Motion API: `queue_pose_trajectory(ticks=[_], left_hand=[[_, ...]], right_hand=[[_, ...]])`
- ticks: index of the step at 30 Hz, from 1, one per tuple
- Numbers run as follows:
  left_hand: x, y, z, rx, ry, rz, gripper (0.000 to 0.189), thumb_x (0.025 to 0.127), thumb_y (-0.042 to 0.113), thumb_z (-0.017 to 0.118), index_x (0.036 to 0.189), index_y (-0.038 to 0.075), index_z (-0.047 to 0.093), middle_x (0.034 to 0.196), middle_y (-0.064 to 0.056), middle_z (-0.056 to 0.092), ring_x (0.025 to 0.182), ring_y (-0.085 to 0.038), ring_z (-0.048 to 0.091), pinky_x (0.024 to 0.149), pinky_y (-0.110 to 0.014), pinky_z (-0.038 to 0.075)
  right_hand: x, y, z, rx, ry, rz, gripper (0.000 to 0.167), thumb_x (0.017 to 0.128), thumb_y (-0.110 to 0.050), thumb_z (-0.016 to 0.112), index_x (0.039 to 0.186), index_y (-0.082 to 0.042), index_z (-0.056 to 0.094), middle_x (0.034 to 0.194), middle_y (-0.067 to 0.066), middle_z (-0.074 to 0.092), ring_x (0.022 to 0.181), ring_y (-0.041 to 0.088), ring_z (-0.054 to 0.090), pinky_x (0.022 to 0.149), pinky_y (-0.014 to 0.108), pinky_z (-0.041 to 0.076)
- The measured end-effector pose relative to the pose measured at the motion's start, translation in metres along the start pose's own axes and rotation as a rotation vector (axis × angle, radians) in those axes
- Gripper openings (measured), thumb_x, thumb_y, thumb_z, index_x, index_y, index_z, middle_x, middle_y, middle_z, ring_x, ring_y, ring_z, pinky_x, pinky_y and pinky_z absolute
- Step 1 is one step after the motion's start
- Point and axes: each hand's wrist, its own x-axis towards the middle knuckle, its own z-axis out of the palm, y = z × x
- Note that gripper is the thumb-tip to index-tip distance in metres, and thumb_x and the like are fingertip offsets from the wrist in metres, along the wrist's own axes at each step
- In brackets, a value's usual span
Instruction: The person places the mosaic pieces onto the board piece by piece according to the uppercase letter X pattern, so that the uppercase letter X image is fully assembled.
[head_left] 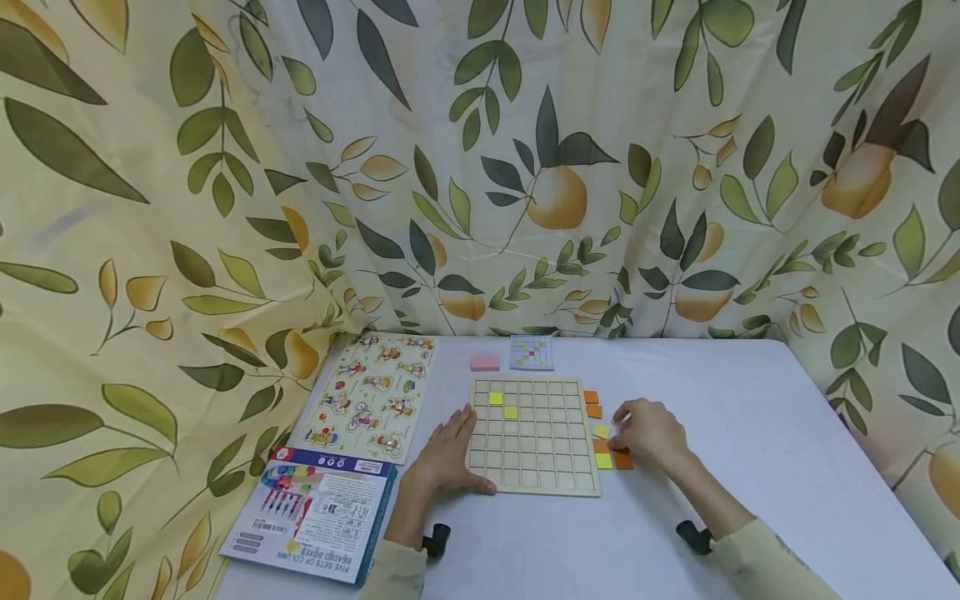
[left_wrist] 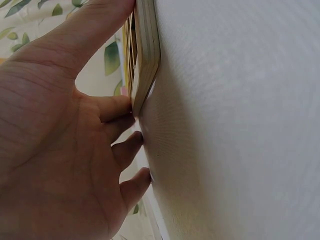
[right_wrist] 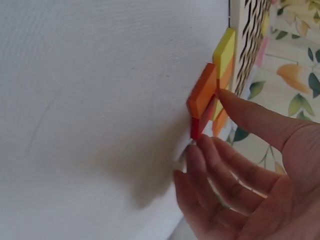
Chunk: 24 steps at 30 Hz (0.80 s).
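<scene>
A wooden grid board (head_left: 536, 450) lies on the white table, with two yellow square tiles (head_left: 496, 399) in its upper left cells. My left hand (head_left: 447, 457) rests against the board's near left corner, fingers along the left side and thumb at the near edge. Beyond the right edge, my right hand (head_left: 651, 429) pinches a red tile (right_wrist: 201, 122) between thumb and fingertips, mostly hidden in the head view. Close by lie orange tiles (head_left: 592, 397), a yellow tile (head_left: 601, 431), another yellow tile (head_left: 603, 461) and a darker orange tile (head_left: 623, 460).
Behind the board sit a pink block (head_left: 484, 362) and a small patterned grid card (head_left: 532, 352). To the left lie a picture board (head_left: 371, 392) and a boxed set (head_left: 315, 517) with printed text. A leaf-patterned curtain (head_left: 480, 167) hangs behind the table.
</scene>
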Motion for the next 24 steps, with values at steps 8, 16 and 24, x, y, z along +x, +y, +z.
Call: queue_pose_trajectory(ticks=[8,16,24], left_hand=[[-0.0026,0.0031,-0.0025,-0.001,-0.001,0.007,0.133,0.068,0.057,0.094,0.165,0.002,0.022,0.174,-0.012,0.017,0.161,-0.030,0.014,0.130,-0.051,0.016],[-0.0030,0.0041,-0.0061,-0.024,-0.002,0.009,0.133,0.067,0.055,0.096,0.164,0.001,0.024,0.173,-0.013,0.019,0.160,-0.032,0.016,0.130,-0.052,0.017],[-0.0024,0.0045,-0.0060,-0.002,-0.007,-0.006,0.134,0.066,0.057,0.095,0.165,0.003,0.023,0.174,-0.011,0.018,0.161,-0.030,0.015,0.130,-0.051,0.017]], right_hand=[[-0.0049,-0.0049,-0.0047,-0.036,-0.012,0.047,0.040,0.072,-0.009,0.091,0.108,0.000,0.074,0.082,0.008,0.067,0.073,0.026,0.059,0.060,0.036,0.050],[-0.0049,-0.0039,-0.0013,-0.005,0.018,-0.010,0.042,0.072,-0.006,0.091,0.109,0.002,0.073,0.080,0.007,0.068,0.070,0.023,0.060,0.059,0.033,0.051],[-0.0073,-0.0041,-0.0016,0.021,0.029,-0.031,0.036,0.075,-0.006,0.089,0.107,0.001,0.074,0.082,0.006,0.070,0.070,0.022,0.060,0.057,0.034,0.053]])
